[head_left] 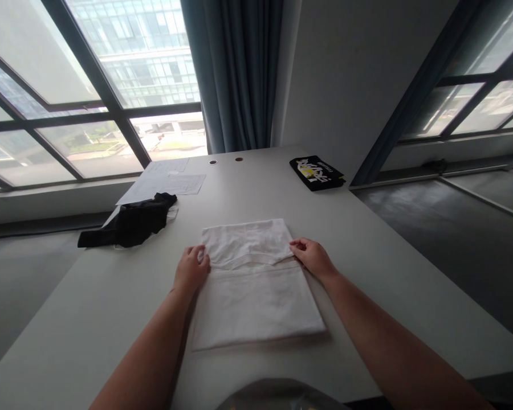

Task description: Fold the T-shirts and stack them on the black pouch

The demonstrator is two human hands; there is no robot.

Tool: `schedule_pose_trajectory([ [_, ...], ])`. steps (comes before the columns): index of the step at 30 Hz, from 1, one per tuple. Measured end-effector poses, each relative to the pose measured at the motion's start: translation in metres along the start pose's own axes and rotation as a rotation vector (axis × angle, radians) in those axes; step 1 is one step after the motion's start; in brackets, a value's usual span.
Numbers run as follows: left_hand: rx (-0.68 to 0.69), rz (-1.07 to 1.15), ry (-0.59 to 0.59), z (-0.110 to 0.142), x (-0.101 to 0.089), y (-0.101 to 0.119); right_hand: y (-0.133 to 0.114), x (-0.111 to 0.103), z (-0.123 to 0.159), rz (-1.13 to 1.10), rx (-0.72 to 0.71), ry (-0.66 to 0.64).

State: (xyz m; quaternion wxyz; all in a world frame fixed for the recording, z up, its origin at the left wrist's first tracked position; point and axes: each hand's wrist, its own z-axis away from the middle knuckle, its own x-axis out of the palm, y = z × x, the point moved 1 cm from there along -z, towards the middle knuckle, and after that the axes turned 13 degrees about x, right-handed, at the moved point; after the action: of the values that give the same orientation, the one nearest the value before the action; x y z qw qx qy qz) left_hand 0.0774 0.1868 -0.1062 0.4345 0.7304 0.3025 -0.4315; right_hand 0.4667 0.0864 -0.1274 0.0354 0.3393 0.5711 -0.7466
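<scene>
- Both hands are clamped on fabric: the left hand (191, 267) pinches the left edge of the white cloth (260, 307), and the right hand (315, 257) nips the right edge across from it.
- Folded and flat, the white cloth lies on the table (367, 267) straight before the person, its far part showing as a flap (245, 242).
- Between the two grips runs the flap's near edge, crosswise and a little wavy; the flap's long axis goes from hand to hand, so neither hand looks clearly nearer.
- From the grips, the rest of the white cloth spreads toward the person's body, wider and smoother.
- Past the left hand, a crumpled black garment (141, 222) lies at the table's left edge, with papers (154, 179) just behind it.
- Farther off to the right, a black item (316, 172) with white and yellow print rests near the wall (346, 85).
</scene>
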Motion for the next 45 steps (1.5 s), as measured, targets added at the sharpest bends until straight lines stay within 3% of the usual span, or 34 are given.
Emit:
schedule_pose_trajectory([
  [3, -0.110, -0.044, -0.091, 0.006, -0.012, 0.005, -0.005, -0.002, 0.006, 0.038, -0.005, 0.002],
  [11, -0.179, -0.227, -0.242, 0.004, -0.025, 0.021, -0.020, 0.003, 0.005, 0.599, -0.196, 0.154],
  [15, -0.148, -0.350, -0.293, 0.004, -0.032, 0.026, -0.030, 0.003, 0.013, 0.668, -0.345, 0.219],
  [17, -0.137, -0.385, -0.261, 0.004, -0.035, 0.029, -0.036, 0.008, 0.018, 0.636, -0.394, 0.220],
  [20, -0.059, -0.399, -0.117, 0.004, -0.033, 0.033, -0.040, 0.020, 0.025, 0.639, -0.472, 0.129],
  [22, 0.094, -0.366, -0.049, 0.005, -0.025, 0.036, -0.039, 0.030, 0.027, 0.706, -0.500, -0.007],
  [24, 0.272, -0.310, -0.094, 0.006, -0.012, 0.041, -0.035, 0.038, 0.028, 0.773, -0.492, -0.129],
  [26, 0.380, -0.260, -0.221, 0.008, 0.003, 0.044, -0.031, 0.042, 0.027, 0.807, -0.470, -0.181],
  [28, 0.393, -0.237, -0.323, 0.010, 0.015, 0.045, -0.028, 0.043, 0.025, 0.814, -0.463, -0.187],
  [31, 0.369, -0.231, -0.356, 0.011, 0.023, 0.044, -0.025, 0.042, 0.023, 0.815, -0.468, -0.192],
  [38, 0.394, -0.220, -0.336, 0.019, 0.016, 0.030, -0.021, 0.029, 0.026, 0.809, -0.461, -0.236],
  [45, 0.414, -0.163, -0.324, 0.053, 0.008, 0.003, 0.006, 0.008, 0.041, 0.770, -0.473, -0.188],
])
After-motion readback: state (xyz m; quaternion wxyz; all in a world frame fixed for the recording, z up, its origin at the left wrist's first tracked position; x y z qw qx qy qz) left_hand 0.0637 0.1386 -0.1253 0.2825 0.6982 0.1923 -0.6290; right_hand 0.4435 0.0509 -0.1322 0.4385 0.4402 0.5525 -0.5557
